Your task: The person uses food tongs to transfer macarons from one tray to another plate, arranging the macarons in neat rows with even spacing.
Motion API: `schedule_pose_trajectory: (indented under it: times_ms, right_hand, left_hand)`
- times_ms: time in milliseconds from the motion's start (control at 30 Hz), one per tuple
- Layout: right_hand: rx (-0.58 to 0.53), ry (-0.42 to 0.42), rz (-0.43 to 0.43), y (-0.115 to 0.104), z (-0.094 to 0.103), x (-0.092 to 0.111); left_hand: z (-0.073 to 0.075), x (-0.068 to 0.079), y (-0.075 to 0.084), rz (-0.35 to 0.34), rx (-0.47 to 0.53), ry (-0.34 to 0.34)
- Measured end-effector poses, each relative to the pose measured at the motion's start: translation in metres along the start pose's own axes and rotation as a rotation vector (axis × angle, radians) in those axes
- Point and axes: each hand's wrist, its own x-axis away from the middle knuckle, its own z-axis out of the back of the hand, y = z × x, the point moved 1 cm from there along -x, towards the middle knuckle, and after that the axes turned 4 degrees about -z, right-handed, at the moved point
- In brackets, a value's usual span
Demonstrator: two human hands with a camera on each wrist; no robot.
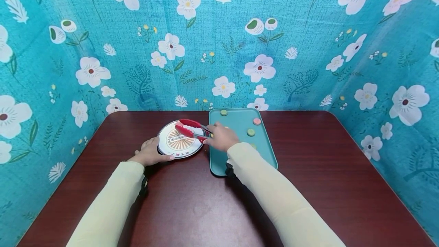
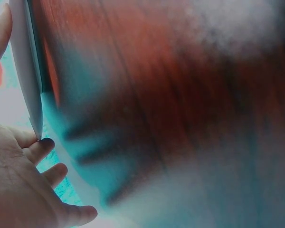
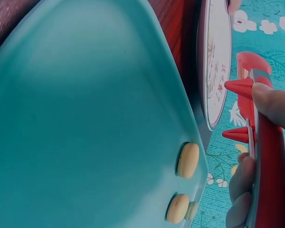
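Note:
My right hand (image 1: pixel 221 137) grips red-handled tongs (image 3: pixel 271 166) whose red tips reach over a round white plate (image 1: pixel 166 146) with a printed fan-like pattern. Between the tips shows a pink piece (image 1: pixel 179 124), which looks like a macaron; the tongs partly hide it. On the plate's left side, my left hand (image 1: pixel 151 153) holds the rim, thumb at the near edge and fingers along the far left. In the left wrist view, fingertips (image 2: pixel 40 148) touch the plate's edge. Right of the plate lies a teal tray (image 1: pixel 216 163), partly under my right hand and forearm.
Several macarons lie on the tray, among them a pink one (image 1: pixel 257 121) and green ones (image 1: pixel 251 132). In the right wrist view, pale yellow macarons (image 3: pixel 188 160) sit near its edge. The dark red wooden table (image 1: pixel 308 155) meets a blue flowered cloth (image 1: pixel 205 48) behind.

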Motion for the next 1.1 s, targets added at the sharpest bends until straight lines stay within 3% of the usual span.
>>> schedule_pose_trajectory:
  times_ms: [300,1100]
  right_hand:
    - [-0.011,-0.045,-0.044,-0.006,-0.004,0.003]
    - [-0.012,-0.054,-0.077,-0.014,-0.01,-0.008]
  left_hand:
    - [-0.004,-0.001,-0.002,0.0,0.004,0.006]
    - [0.0,0.0,0.001,-0.004,0.001,0.015]
